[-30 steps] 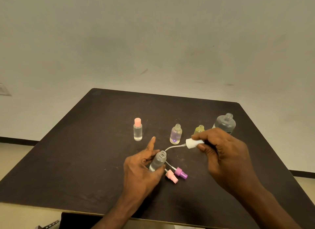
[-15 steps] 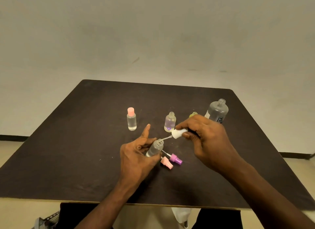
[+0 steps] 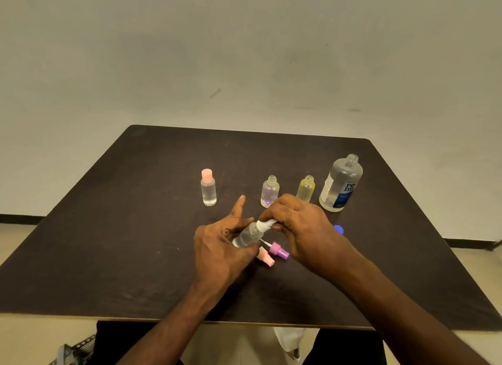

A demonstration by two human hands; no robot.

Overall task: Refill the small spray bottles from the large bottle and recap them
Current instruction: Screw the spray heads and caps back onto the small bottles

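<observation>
Tilted above the near middle of the dark counter (image 3: 135,229), the clear spray bottle (image 3: 248,235) is gripped by the left hand (image 3: 220,245), index finger straight, while the right hand (image 3: 298,223) pinches the white sprayer cap (image 3: 264,224) at its neck, with the large bottle (image 3: 341,185) standing far right.

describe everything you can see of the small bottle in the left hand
The small spray bottle is clear plastic by the look, with clear liquid inside. It is tilted, neck pointing up and away toward the right. The left hand grips its body, index finger pointing free. The right hand holds a white spray cap at its neck; whether it is screwed tight cannot be told. It is held just above the dark table.
</observation>
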